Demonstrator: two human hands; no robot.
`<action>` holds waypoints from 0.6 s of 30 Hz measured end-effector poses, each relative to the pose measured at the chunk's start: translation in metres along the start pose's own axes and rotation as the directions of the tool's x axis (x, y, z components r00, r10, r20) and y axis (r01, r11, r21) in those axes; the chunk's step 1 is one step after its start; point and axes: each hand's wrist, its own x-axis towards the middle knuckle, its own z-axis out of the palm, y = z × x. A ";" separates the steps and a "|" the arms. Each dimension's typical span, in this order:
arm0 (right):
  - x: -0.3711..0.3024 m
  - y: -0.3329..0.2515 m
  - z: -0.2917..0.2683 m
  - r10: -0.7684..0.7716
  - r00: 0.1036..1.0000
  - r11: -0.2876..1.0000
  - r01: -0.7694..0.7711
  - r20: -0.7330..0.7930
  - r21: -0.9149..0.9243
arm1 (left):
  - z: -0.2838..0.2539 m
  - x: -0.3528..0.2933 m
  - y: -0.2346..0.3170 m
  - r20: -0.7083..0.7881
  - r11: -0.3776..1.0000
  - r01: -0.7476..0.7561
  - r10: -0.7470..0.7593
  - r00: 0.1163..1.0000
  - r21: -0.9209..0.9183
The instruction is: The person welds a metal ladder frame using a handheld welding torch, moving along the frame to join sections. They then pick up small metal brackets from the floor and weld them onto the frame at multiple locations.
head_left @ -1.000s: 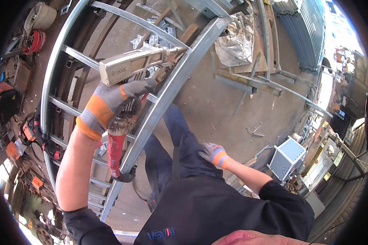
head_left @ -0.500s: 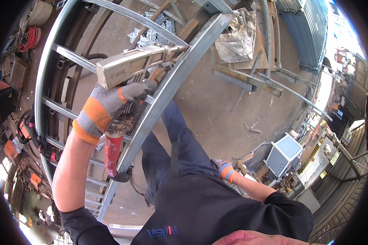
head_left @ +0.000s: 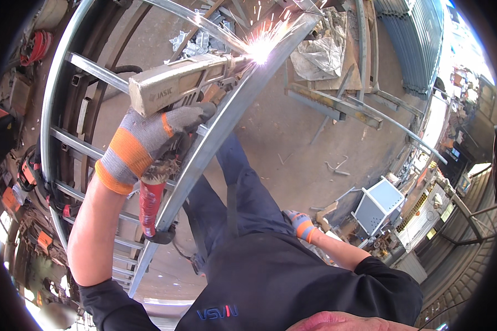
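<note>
My left hand [head_left: 141, 143], in a grey and orange glove, is wrapped round a handheld welding gun [head_left: 176, 85] with a boxy tan body and a red-wrapped lower part. The gun's nozzle meets the joint where a rung runs into the near rail of a metal ladder-like frame [head_left: 226, 113]. A bright white-violet glare [head_left: 259, 52] with flying sparks hides the joint itself. My right hand [head_left: 301, 225], gloved in the same colours, lies against my right thigh, well away from the frame, and appears to hold nothing.
Small metal brackets [head_left: 201, 44] lie on the floor beyond the frame. Steel bars [head_left: 337, 102] and a crumpled whitish sheet [head_left: 317, 58] lie ahead to the right, near stacked corrugated panels [head_left: 411, 47]. A grey box-shaped case [head_left: 378, 207] stands at right. Tools and cables crowd the left side.
A bright glare and sparks have appeared at the gun's nozzle. The frame has shifted slightly in the picture; my left hand keeps its grip, and my right hand stays on my thigh.
</note>
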 end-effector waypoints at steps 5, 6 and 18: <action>-0.001 -0.001 0.000 0.000 1.000 1.000 0.000 -0.017 0.027 | -0.004 0.001 -0.003 0.027 0.998 -0.026 0.027 0.999 -0.051; -0.001 -0.002 -0.001 0.011 1.000 1.000 -0.011 -0.008 0.023 | -0.005 0.001 -0.004 0.024 0.999 -0.031 0.032 0.999 -0.028; -0.001 -0.008 -0.009 0.042 0.998 0.998 -0.044 0.051 0.038 | -0.013 -0.003 -0.010 -0.003 0.998 0.049 -0.049 0.999 -0.028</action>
